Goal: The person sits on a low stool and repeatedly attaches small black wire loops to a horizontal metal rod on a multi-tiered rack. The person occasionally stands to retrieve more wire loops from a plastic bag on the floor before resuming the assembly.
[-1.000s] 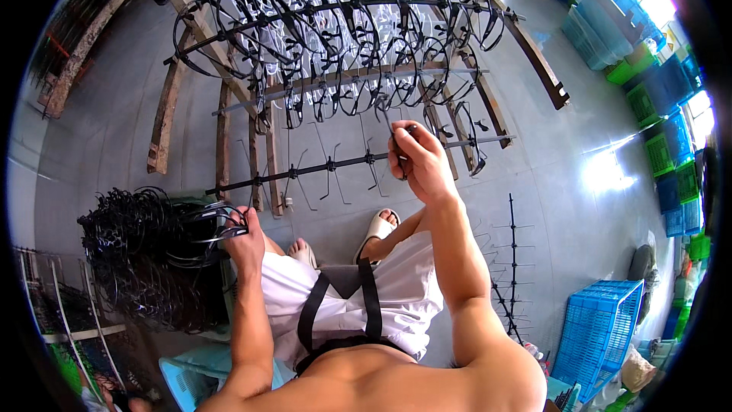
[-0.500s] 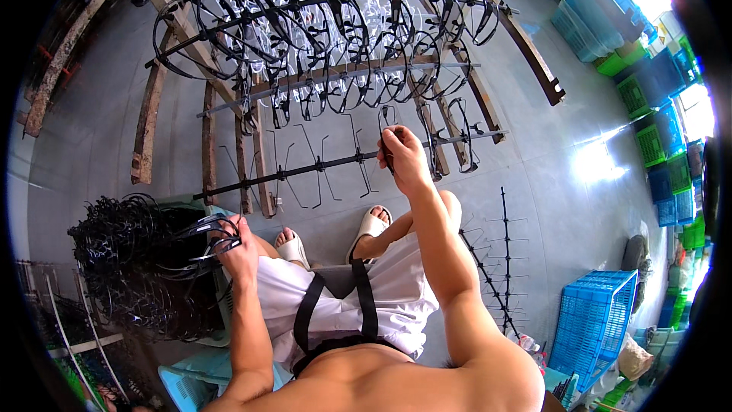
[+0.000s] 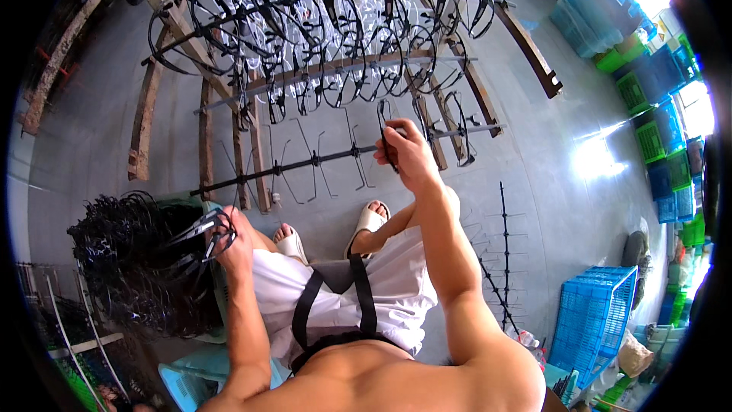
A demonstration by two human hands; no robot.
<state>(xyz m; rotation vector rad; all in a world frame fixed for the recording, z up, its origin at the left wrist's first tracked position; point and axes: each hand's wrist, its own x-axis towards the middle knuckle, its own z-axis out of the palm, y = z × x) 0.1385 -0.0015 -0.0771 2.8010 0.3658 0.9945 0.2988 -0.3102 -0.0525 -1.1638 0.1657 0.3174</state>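
My right hand (image 3: 412,159) is closed around a thin, curved black frame (image 3: 383,114) and holds it at a dark horizontal rod (image 3: 335,157) fitted with thin wire hooks. Right of this hand, a similar black loop (image 3: 462,128) hangs on the rod, while the hooks to its left are bare. In my left hand (image 3: 236,248) are several black curved frames (image 3: 200,230) with shiny flat parts, gripped in a bunch. That hand is beside a large pile of tangled black frames (image 3: 126,259) in a pale green crate, whose wall is mostly hidden.
Ahead, a wooden rack (image 3: 145,118) bears rods densely hung with black loops (image 3: 328,38) and clear pieces. Spare hooked rods (image 3: 506,248) lie on the floor at right. A blue crate (image 3: 595,320) stands farther right, and stacked blue and green crates (image 3: 648,141) line the wall.
The view has shifted slightly. My right hand stays at the rod with its black frame, its fingers a little more spread. My left hand has turned slightly with its bunch.
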